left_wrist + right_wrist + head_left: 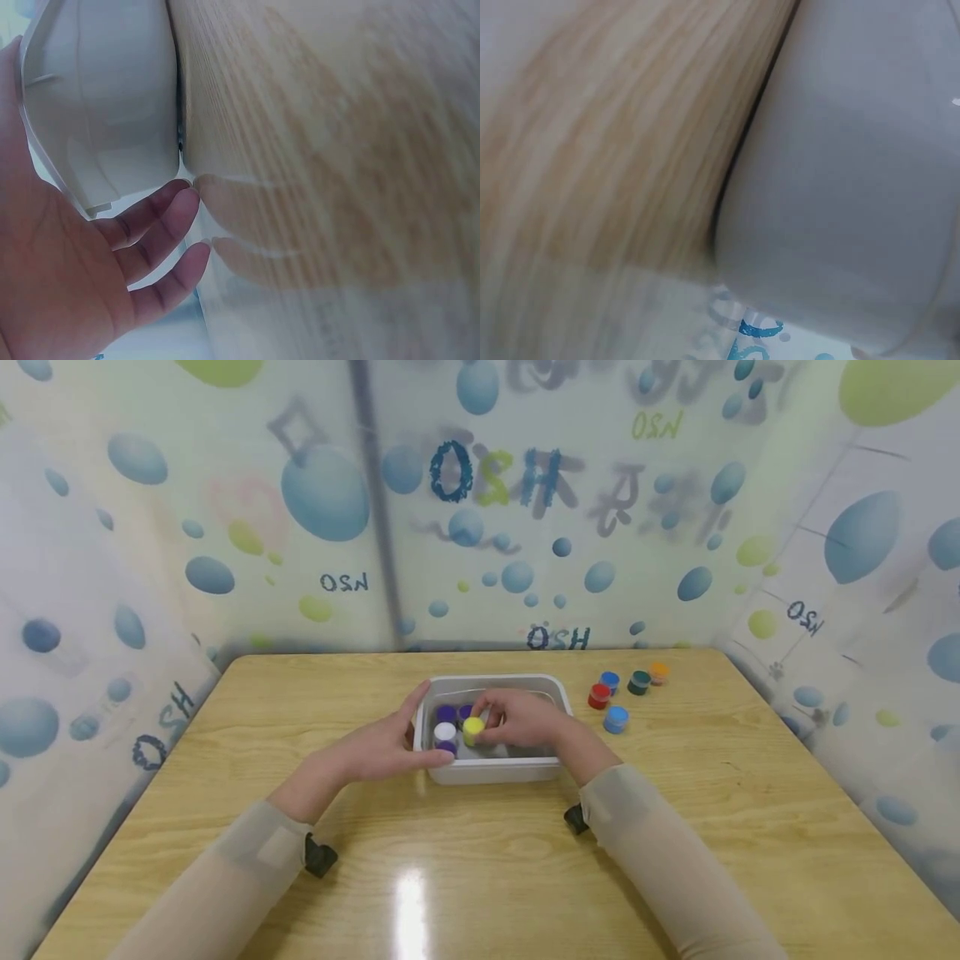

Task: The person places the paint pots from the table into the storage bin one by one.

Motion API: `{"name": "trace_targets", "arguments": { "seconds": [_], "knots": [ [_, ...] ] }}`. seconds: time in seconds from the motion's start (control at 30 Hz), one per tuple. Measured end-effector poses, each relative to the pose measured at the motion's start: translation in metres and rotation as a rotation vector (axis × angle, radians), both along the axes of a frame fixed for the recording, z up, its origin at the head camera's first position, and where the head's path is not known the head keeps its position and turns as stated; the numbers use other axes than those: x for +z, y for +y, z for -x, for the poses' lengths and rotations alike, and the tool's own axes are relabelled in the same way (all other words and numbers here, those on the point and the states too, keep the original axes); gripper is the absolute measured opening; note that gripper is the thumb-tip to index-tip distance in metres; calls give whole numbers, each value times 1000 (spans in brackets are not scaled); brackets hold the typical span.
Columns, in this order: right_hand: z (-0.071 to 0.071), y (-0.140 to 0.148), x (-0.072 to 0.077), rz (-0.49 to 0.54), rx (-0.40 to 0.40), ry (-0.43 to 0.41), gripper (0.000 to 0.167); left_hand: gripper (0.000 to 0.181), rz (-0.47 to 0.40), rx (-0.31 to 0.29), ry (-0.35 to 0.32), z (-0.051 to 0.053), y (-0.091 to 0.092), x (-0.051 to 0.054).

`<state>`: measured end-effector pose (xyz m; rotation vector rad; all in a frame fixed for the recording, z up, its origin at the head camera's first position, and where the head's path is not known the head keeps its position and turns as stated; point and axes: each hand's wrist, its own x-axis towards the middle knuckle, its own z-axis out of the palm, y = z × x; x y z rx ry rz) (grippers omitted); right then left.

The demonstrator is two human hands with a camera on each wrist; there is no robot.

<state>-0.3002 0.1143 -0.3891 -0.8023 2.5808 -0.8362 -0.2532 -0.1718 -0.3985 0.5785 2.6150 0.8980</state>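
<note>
A white rectangular tub (495, 772) stands on the table, its outer wall filling part of the left wrist view (120, 97) and the right wrist view (840, 172). The left hand (375, 747) rests at its left end, thumb along the front rim; in the left wrist view that hand (67, 262) has its lower fingers loosely bent beside the wall. Inside the tub, the right hand (525, 720) pinches a yellow-lidded jar (472, 730). Left of it are a white-lidded jar (445, 732) and several purple-lidded jars (446, 713). The right wrist view does not clearly show the right hand's fingers.
Right of the tub, on the wooden table (480, 877), stand a red jar (599, 696), blue jars (616, 719), a dark green jar (640, 682) and an orange jar (658, 672). A patterned curtain (420, 585) hangs behind the table.
</note>
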Motion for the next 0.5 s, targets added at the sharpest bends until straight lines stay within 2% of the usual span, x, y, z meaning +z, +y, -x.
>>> {"name": "trace_targets", "arguments": {
  "seconds": [0.23,0.5],
  "knots": [
    [1,1,-1,24,18,-60,30,128,3,5,-2,-1,0,1],
    [1,1,-3,30,3,-114,30,128,-13,-5,-6,0,1,2]
  ]
}}
